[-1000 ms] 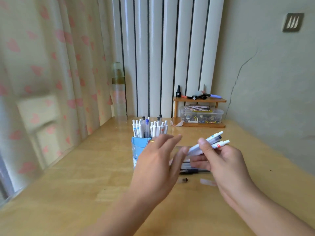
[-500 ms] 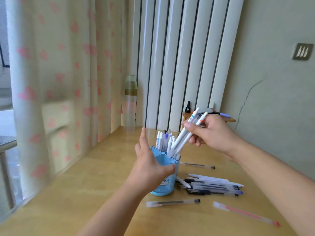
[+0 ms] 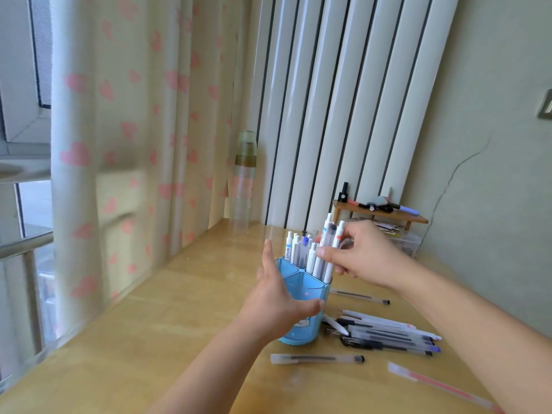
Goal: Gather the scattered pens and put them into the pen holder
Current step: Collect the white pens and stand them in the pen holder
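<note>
A blue pen holder (image 3: 310, 286) stands on the wooden desk (image 3: 149, 348), with several white pens upright in it. My left hand (image 3: 274, 300) holds the holder from its left side, thumb across the front. My right hand (image 3: 361, 253) pinches a few white pens (image 3: 327, 249) whose lower ends are inside the holder's right compartment. A heap of pens (image 3: 388, 334) lies right of the holder. A clear black-ink pen (image 3: 316, 359) lies in front, a pink pen (image 3: 439, 385) at the lower right, and a thin clear pen (image 3: 360, 296) behind the heap.
A small wooden shelf (image 3: 385, 215) with markers stands at the back right, over a clear box. A clear bottle with a green cap (image 3: 243, 180) stands by the curtain. White radiator panels rise behind; the wall runs along the right.
My right hand has carried the white pens from mid-air over to the holder and lowered them into it. My left hand has taken hold of the holder's side.
</note>
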